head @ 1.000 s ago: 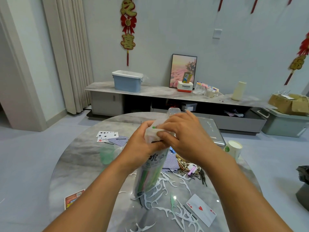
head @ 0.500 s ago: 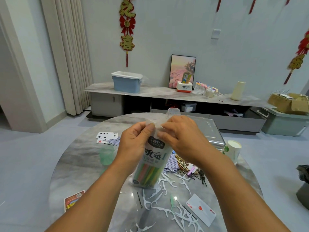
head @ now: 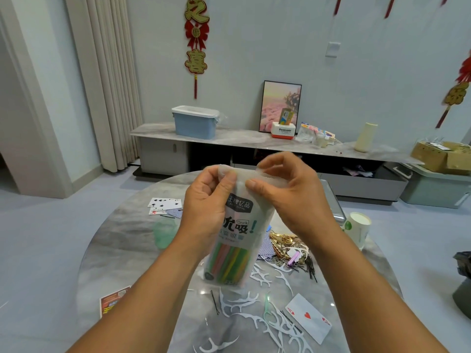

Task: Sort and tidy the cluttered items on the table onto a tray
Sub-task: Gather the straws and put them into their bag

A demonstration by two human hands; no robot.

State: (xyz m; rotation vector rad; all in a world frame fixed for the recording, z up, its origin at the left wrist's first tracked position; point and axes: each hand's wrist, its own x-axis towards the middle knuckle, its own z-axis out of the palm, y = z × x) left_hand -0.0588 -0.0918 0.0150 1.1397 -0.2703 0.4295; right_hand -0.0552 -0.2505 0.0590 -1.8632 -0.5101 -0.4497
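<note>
Both hands held one item above the round marble table (head: 122,253): a frosted plastic bag of coloured drinking straws (head: 235,240), upright and lifted clear of the tabletop. The left hand (head: 207,207) pinched the bag's top left corner between thumb and curled fingers. The right hand (head: 288,197) pinched the top edge just beside it, thumb on the near face and fingers curled over the back. The straws sat in the lower half of the bag, with printed Chinese characters across the middle.

On the table beneath and in front of the bag lay scattered white floss picks (head: 257,319), one green floss pick (head: 266,305) and a loose black hairpin (head: 214,301). An ace of hearts card (head: 308,317) lay face up at the near right. Right of the bag sat a heap of paper clips and hairpins (head: 290,253), partly hidden by the right forearm. A paper cup (head: 356,229) stood near the right edge. A translucent green cup (head: 164,233) stood left of the left wrist. Several playing cards (head: 164,205) lay at the far left, and a red printed card (head: 113,300) near the left edge. A grey tray (head: 332,200) showed past the right hand, largely hidden.
</note>
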